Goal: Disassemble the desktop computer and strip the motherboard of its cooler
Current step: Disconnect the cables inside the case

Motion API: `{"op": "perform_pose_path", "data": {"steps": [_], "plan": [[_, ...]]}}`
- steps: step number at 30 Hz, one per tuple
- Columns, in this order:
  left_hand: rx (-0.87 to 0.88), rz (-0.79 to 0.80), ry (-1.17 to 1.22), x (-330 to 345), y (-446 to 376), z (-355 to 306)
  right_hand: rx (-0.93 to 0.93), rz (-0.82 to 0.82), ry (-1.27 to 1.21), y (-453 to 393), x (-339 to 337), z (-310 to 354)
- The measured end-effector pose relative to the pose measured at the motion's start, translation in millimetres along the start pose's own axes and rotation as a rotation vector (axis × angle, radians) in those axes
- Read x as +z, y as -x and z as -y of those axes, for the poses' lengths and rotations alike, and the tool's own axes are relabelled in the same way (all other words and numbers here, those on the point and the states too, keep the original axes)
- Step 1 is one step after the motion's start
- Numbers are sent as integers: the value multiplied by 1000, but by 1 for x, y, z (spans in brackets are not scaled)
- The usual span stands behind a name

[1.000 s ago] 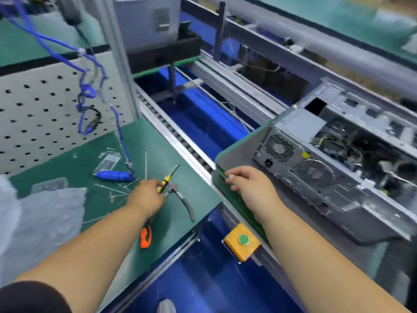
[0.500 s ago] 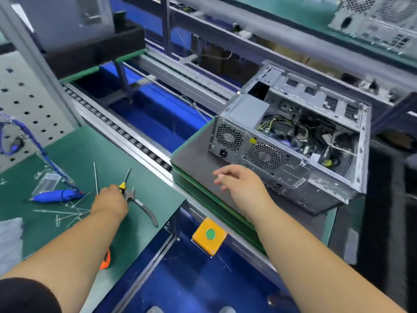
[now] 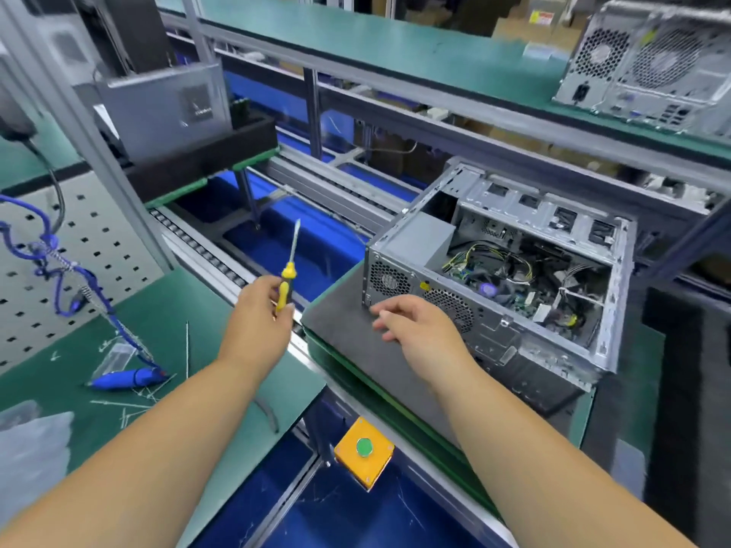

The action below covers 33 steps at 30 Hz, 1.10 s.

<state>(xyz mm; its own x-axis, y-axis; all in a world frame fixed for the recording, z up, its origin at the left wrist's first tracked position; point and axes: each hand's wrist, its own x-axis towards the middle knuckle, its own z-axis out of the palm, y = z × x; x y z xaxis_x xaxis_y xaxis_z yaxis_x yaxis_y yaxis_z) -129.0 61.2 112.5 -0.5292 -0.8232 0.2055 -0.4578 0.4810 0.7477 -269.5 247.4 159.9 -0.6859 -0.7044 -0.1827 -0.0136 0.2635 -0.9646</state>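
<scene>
Your left hand [image 3: 257, 310] is curled round the yellow grip of the screwdriver [image 3: 287, 276], shaft pointing up, above the gap btwn the green desk [image 3: 166, 310] and the conveyor. The driver looks light and stiff w/ a thin shank, so hold it by the grip, not the shaft.

Your right hand [image 3: 415, 330] hovers w/ fingers loosely bent, holding nothing, over the grey mat [image 3: 348, 350], just beside the rear corner of the desktop computer [image 3: 494, 278]. The case lies on its side on that mat, side panel off, cables and board showing inside.

Prob heavy and rigid sheet steel w/ sharp edges. Brace it by the outer frame near the rear fan grilles; keep off the wires and the board, which are likely fragile. The cooler can't be made out clearly.
</scene>
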Motion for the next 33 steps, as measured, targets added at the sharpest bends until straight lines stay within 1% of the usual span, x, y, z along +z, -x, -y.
{"op": "perform_pose_path", "data": {"steps": [4, 8, 12, 17, 20, 23, 25, 28, 33], "plan": [[153, 71, 170, 11, 12, -76, -70, -27, -48, 8, -25, 21], [288, 213, 243, 32, 34, -139, -128, -99, -78, 25, -64, 37], [387, 324, 303, 64, 58, -191, -148, -186, 44, 44, -114, 38], [436, 457, 332, 108, 80, -235, -89, -313, 79, 63, -185, 25], [479, 494, 296, 129, 87, -249, -36, -437, 66, 71, -227, 9], [486, 506, 270, 144, 89, -256, 50, -530, 66, 75, -263, -13], [502, 514, 268, 151, 86, -260, 154, -539, 91, 78, -280, -32], [524, 535, 266, 160, 77, -265, 331, -491, 205, 79, -289, -62], [563, 571, 250, 165, 57, -264, 640, -348, 336, 65, -273, -99]]}}
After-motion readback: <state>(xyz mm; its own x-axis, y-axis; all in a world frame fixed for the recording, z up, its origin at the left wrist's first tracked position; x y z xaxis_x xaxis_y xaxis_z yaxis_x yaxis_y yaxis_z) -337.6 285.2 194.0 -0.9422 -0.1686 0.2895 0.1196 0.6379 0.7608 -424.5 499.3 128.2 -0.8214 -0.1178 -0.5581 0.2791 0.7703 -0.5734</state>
